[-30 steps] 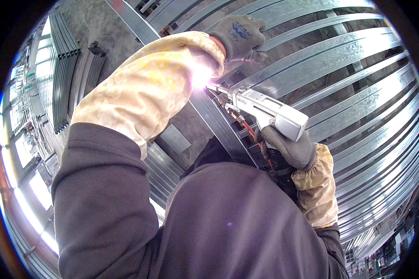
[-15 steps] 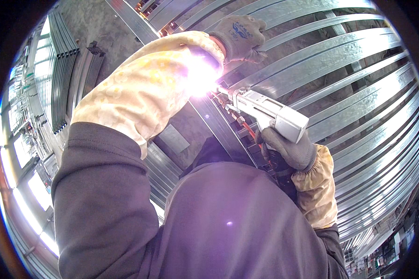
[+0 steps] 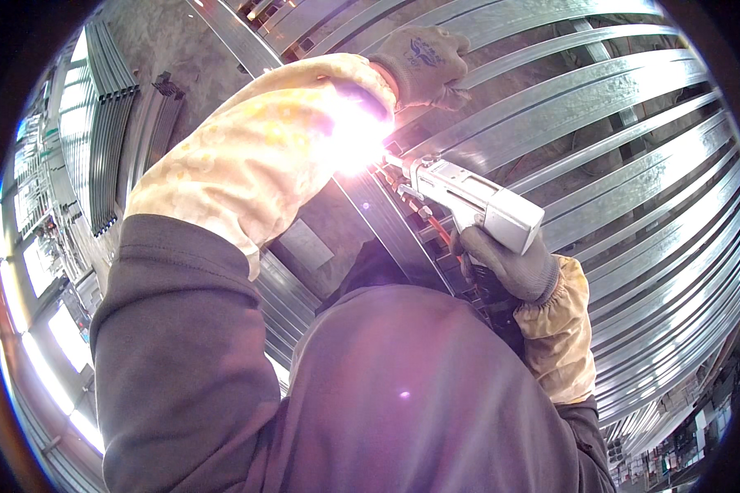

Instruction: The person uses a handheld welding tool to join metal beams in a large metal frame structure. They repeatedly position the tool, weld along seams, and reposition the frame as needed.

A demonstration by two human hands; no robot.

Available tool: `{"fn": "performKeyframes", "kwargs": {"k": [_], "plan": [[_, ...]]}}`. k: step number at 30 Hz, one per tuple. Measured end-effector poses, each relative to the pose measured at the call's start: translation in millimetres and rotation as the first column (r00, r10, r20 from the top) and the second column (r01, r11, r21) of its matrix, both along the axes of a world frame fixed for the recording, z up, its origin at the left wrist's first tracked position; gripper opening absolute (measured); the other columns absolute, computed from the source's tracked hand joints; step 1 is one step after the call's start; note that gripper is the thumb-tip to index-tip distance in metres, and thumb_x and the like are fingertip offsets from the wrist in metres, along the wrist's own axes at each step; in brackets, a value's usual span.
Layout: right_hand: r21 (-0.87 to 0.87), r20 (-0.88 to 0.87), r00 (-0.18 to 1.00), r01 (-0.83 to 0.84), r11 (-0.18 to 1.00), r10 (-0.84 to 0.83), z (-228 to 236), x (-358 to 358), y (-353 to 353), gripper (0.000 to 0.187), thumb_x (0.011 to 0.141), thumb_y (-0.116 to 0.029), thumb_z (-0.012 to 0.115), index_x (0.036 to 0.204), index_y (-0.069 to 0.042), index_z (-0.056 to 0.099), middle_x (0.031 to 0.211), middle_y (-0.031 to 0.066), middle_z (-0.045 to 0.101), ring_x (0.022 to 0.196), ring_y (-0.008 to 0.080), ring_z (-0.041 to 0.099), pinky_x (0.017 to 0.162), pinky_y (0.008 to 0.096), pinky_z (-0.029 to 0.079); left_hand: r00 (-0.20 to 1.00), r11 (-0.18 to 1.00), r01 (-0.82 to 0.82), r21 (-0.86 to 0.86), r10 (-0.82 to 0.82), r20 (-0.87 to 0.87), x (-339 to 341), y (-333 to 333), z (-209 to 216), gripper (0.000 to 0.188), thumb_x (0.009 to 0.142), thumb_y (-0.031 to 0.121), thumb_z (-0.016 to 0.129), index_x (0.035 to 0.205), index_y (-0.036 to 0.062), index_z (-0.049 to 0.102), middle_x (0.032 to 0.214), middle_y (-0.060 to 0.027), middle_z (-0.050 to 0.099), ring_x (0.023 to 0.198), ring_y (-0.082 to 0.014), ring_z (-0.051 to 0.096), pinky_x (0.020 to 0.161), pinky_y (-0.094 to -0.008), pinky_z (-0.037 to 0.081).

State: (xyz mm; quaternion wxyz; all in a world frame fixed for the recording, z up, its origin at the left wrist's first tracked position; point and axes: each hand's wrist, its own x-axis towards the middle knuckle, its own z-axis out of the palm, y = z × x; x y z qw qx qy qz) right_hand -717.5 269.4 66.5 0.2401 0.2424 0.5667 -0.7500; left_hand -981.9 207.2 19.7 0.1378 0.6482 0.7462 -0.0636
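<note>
In a grey glove, my right hand [image 3: 514, 264] is wrapped round the grip of a silver-white welding gun [image 3: 477, 197]. The gun points up and to the left. At its nozzle a bright white-violet glare [image 3: 358, 146] hides the spot on the metal. Beyond the glare my gloved left hand [image 3: 426, 66] lies over the metal bars with its fingers curled closed; what they may hold is hidden. The left forearm, in a pale yellow sleeve [image 3: 247, 156], reaches across beside the glare. Under the gun a long steel bar [image 3: 386, 218] runs diagonally, next to a red hose [image 3: 440, 230].
Rows of long shiny steel bars [image 3: 600, 107] with gaps between them fill the right side. Stacked metal profiles [image 3: 99, 131] lie on the floor at the left. A small flat metal plate [image 3: 307, 245] lies below my left sleeve. Bright windows [image 3: 70, 337] show at the left rim.
Both hands and the gun stay almost in place; the gun has shifted very slightly left. The glare still burns at its tip, and the orange glints at the top have dimmed.
</note>
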Motion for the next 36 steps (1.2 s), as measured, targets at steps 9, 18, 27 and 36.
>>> {"fn": "performKeyframes", "kwargs": {"k": [9, 18, 27, 36], "plan": [[-0.016, -0.049, 0.998, 0.047, 0.999, -0.048, -1, 1, -3, 0.048, 0.097, -0.023, 0.069, 0.138, -0.003, 0.054, 0.096, 0.0043, 0.069, 0.075, 0.0082, 0.064, 0.064, 0.0248, 0.053, 0.999, 0.999, 0.042, 0.034, -0.042, -0.011, -3, -2, -3, 0.044, 0.09, 0.055, 0.064, 0.09, 0.0125, 0.077, 0.113, -0.0007, 0.061, 0.11, -0.0243, 0.064, 0.089, -0.0437, 0.056], [-0.006, -0.045, 0.999, 0.021, 1.0, -0.021, -4, 7, -2, 0.044, 0.096, -0.021, 0.069, 0.134, -0.002, 0.058, 0.107, 0.0087, 0.07, 0.092, 0.0135, 0.067, 0.079, 0.0282, 0.056, 0.996, 0.995, 0.084, 0.058, -0.083, -0.014, -5, -4, 8, 0.045, 0.089, 0.055, 0.064, 0.089, 0.0123, 0.077, 0.111, -0.0009, 0.061, 0.108, -0.0242, 0.064, 0.087, -0.0433, 0.056], [0.024, -0.067, 0.998, 0.003, 1.0, -0.002, -4, 8, -2, 0.044, 0.096, -0.02, 0.069, 0.134, -0.001, 0.058, 0.115, 0.0111, 0.069, 0.101, 0.016, 0.067, 0.088, 0.0294, 0.055, 0.999, 0.999, 0.03, 0.043, -0.029, -0.019, -2, 0, -4, 0.043, 0.089, 0.055, 0.064, 0.088, 0.0129, 0.077, 0.109, -0.0018, 0.062, 0.107, -0.0245, 0.065, 0.087, -0.0436, 0.056], [-0.021, 0.002, 1.0, -0.022, 1.0, 0.022, 2, 8, 0, 0.045, 0.096, -0.022, 0.069, 0.135, -0.003, 0.056, 0.103, 0.0079, 0.07, 0.085, 0.0129, 0.067, 0.073, 0.0279, 0.057, 0.998, 0.994, 0.057, 0.095, -0.06, 0.025, -5, -7, 7, 0.042, 0.089, 0.054, 0.064, 0.087, 0.0138, 0.077, 0.109, -0.0022, 0.061, 0.106, -0.025, 0.065, 0.086, -0.0439, 0.056]]}}
